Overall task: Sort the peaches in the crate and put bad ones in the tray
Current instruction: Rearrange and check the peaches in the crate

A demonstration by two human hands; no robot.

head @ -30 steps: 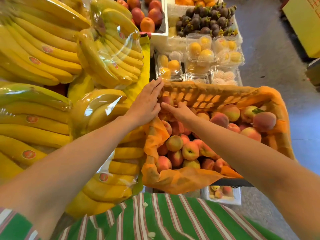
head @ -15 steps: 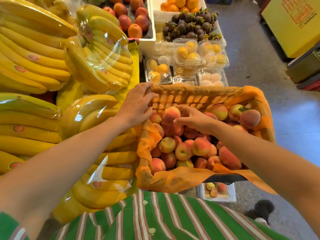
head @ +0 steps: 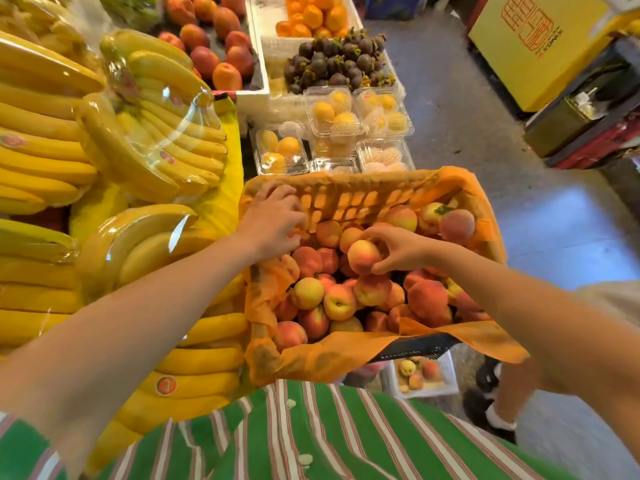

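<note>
Peach [head: 363,256], round, no clear long axis, pinched in right hand [head: 398,249] above crate [head: 346,199]; left hand [head: 273,220], grip unclear

**Print present, none of it legible**

The yellow box [head: 540,46] at the upper right carries a red-orange block of stylised characters with a small line of letters beneath, too blurred to read. Red oval stickers [head: 166,385] sit on the bananas [head: 194,362], their wording unreadable. The black rim of the crate [head: 412,353] shows a row of tiny pale marks, also illegible.
</note>
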